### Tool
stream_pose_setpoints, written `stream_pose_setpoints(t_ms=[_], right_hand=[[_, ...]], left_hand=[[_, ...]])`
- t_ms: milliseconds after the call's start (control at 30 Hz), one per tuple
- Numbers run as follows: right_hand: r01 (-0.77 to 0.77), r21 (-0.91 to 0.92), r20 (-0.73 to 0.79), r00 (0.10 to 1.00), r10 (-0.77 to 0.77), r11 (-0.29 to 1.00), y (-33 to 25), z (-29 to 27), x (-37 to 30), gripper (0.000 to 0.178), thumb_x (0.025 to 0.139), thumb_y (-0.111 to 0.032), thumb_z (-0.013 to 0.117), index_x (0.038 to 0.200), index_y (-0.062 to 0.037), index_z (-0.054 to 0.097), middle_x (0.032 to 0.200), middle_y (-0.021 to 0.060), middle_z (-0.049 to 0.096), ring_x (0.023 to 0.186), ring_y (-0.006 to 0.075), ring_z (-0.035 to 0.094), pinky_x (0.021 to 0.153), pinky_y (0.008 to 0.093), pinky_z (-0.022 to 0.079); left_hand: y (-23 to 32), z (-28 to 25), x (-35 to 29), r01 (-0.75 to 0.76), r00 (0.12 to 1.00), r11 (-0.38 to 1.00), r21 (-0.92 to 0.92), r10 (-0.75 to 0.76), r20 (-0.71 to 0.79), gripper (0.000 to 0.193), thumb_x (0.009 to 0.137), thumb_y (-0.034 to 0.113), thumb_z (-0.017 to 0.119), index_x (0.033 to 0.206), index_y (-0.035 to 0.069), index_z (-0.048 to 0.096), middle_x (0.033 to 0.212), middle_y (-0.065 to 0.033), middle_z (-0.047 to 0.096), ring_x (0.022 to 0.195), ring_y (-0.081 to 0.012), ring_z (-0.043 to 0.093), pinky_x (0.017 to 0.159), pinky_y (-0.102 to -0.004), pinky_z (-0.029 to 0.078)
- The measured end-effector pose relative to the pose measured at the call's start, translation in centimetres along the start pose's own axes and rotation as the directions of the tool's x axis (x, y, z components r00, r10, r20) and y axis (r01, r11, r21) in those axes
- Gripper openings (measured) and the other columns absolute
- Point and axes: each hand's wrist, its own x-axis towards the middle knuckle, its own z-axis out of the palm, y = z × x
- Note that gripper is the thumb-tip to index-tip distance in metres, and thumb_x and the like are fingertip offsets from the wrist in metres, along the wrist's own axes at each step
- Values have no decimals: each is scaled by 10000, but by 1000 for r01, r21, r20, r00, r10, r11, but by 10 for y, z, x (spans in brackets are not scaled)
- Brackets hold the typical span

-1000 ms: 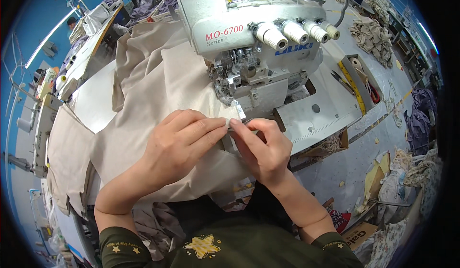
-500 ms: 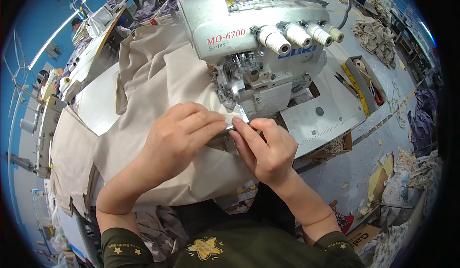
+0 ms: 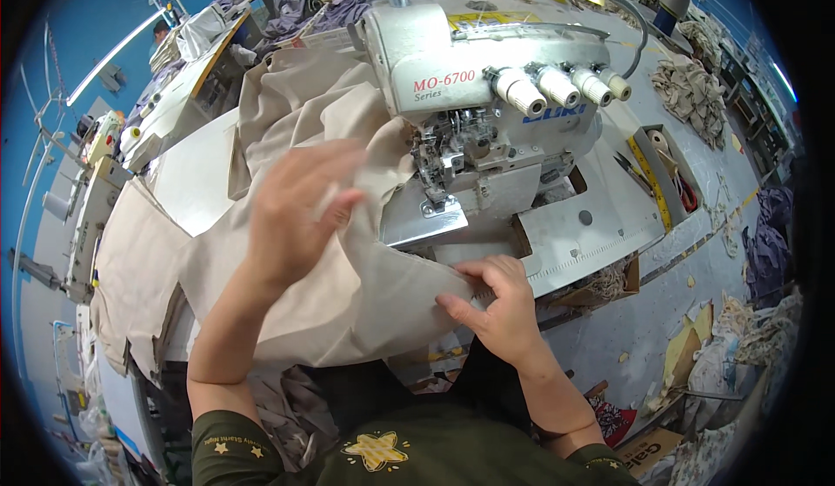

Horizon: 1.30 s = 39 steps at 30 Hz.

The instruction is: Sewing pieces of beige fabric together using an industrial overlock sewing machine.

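Note:
A large beige fabric piece point(image 3: 400, 290) is spread over the table, its edge slack in front of the overlock sewing machine point(image 3: 487, 147). Pinched between thumb and fingers of my right hand point(image 3: 497, 308) is the fabric's right edge, near the front of the machine. My left hand point(image 3: 296, 212) is raised over the cloth, left of the needle area. Motion smears its fingers, so whether they grip any cloth is unclear. At the machine, the shiny metal plate point(image 3: 426, 223) below the presser foot point(image 3: 439, 206) lies uncovered.
Right of the machine is an open box point(image 3: 665, 164) with a thread spool, beside scissors point(image 3: 635, 173) and a yellow tape measure point(image 3: 648, 177). Bunched cloth point(image 3: 691, 95) lies farther right. At the left edge stands another sewing machine point(image 3: 96, 203); scraps point(image 3: 718, 356) are piled at lower right.
Both hands have left the presser foot. My left hand has moved up and left; my right hand has come down and right with the fabric edge. The metal plate is now exposed.

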Motion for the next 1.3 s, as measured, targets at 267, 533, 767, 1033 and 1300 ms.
stream_pose_setpoints(t_ms=[267, 533, 767, 1033, 1300], right_hand=[[-176, 498, 16, 981, 194, 849, -3, 8, -19, 184, 836, -87, 800, 947, -7, 677, 869, 21, 685, 826, 108, 609, 754, 250, 487], [-174, 708, -122, 925, 361, 685, 1, 7, -30, 141, 856, -9, 776, 947, 20, 672, 886, 30, 682, 782, 83, 617, 705, 214, 498], [-58, 613, -149, 971, 187, 788, -9, 9, -22, 115, 846, 19, 771, 942, 22, 707, 896, 54, 659, 803, 96, 615, 718, 215, 491], [-121, 687, -91, 964, 250, 716, -46, 11, 29, 85, 905, 6, 709, 984, 32, 694, 986, 60, 710, 855, 87, 653, 757, 235, 524], [-123, 679, -37, 979, 201, 724, -43, 22, 36, 133, 848, -29, 789, 943, 19, 709, 875, 43, 727, 761, 57, 629, 704, 205, 518]], left_hand=[[-61, -27, -125, 329, 918, 897, 294, -377, 121, 229, 879, 216, 720, 1035, 48, 707, 1099, -120, 697, 957, -329, 648, 850, -416, 508], [-12, -58, -149, 581, 598, 610, 539, -769, 225, 438, 843, 333, 765, 1131, 27, 643, 1109, -173, 663, 989, -346, 623, 829, -440, 490], [-35, -39, -155, 722, 679, 682, 117, -731, 68, 546, 859, 199, 758, 1353, 84, 555, 1084, -127, 648, 844, -228, 596, 810, -345, 500], [-65, -87, -144, 588, 735, 783, 202, -412, -539, 307, 879, 22, 672, 1182, 64, 660, 1064, -109, 662, 872, -262, 624, 762, -362, 511], [18, -48, -35, 39, 998, 980, -195, -27, 62, 477, 754, 28, 798, 1211, 69, 670, 1194, -120, 675, 1124, -310, 630, 943, -388, 507]])
